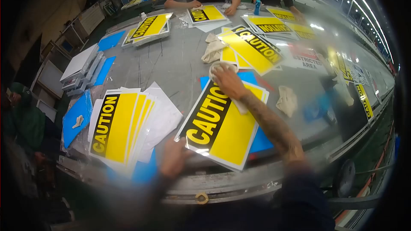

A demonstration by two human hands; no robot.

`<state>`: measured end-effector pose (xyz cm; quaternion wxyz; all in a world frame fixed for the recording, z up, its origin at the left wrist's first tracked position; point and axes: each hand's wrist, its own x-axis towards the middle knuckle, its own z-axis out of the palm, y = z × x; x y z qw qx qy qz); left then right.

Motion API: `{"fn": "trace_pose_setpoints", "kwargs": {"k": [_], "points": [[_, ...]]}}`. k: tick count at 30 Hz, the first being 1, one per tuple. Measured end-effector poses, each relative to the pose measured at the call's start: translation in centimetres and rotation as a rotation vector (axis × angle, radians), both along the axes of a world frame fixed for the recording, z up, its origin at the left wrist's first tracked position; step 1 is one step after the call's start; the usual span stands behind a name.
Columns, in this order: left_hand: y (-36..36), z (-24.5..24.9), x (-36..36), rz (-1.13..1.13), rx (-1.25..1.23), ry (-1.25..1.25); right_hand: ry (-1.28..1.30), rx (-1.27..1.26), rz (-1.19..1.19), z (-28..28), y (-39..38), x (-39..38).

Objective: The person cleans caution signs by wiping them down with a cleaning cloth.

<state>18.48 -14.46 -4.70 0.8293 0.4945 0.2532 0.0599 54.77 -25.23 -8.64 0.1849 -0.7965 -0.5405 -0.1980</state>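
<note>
A yellow and black CAUTION sign (233,139) lies in front of me, tilted, over a blue sheet (261,141). My right hand (228,80) presses a whitish cloth (217,67) at the sign's top edge, fingers closed over it. At the sign's lower left corner is my left hand (174,156), blurred; its fingers touch the edge, and how far they are closed is unclear. To the left, a fanned stack of CAUTION signs (120,128) rests beside white sheets (160,111).
Across the table (171,70), two people in dark shirts handle signs. More CAUTION stacks (150,28), crumpled cloths (287,101), a spray bottle (257,3) and white panels (80,64) lie around. Another person in green (25,115) is at the left.
</note>
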Motion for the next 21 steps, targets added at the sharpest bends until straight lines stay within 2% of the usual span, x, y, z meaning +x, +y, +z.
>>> {"fn": "trace_pose_setpoints", "kwargs": {"k": [1,3,5,6,7,9,11,13,15,17,20,21], "points": [[-0.1,0.0,-0.2,0.003,-0.009,-0.012,-0.018,0.036,0.072,-0.3,-0.2,-1.9],[0.2,-0.9,-0.1,0.032,-0.016,0.018,0.042,-0.089,0.308,-0.4,-1.1,-7.5],[0.2,-0.7,0.0,0.041,0.001,0.071,0.246,-0.026,0.431,1.7,-2.6,-14.7],[0.2,-0.5,-0.1,0.025,-0.017,0.055,0.262,-0.005,0.441,1.3,-2.7,-13.4],[0.3,-0.9,-0.2,0.022,-0.008,0.072,0.336,-0.093,0.288,2.6,-2.6,-12.1],[0.2,-1.6,-0.1,0.039,-0.007,0.047,0.336,-0.034,0.089,-1.3,-1.2,-4.1],[0.0,-1.2,0.2,0.03,-0.012,0.027,0.145,0.014,-0.033,0.5,-1.7,-1.5],[0.2,-0.5,0.1,0.002,0.01,0.015,0.098,-0.034,0.048,1.0,-1.9,-3.1],[0.2,-1.0,0.2,0.025,-0.012,0.019,0.498,-0.193,0.221,3.9,-3.0,-9.9],[0.0,-0.4,0.3,0.04,-0.011,0.037,0.185,-0.023,0.559,3.4,-4.8,-16.9],[0.6,-1.0,0.5,0.0,0.029,0.031,0.413,-0.056,0.458,1.5,-4.6,-14.0],[0.3,-1.3,0.3,-0.016,0.041,0.024,0.097,-0.011,0.282,0.2,-3.9,-9.9]]}}
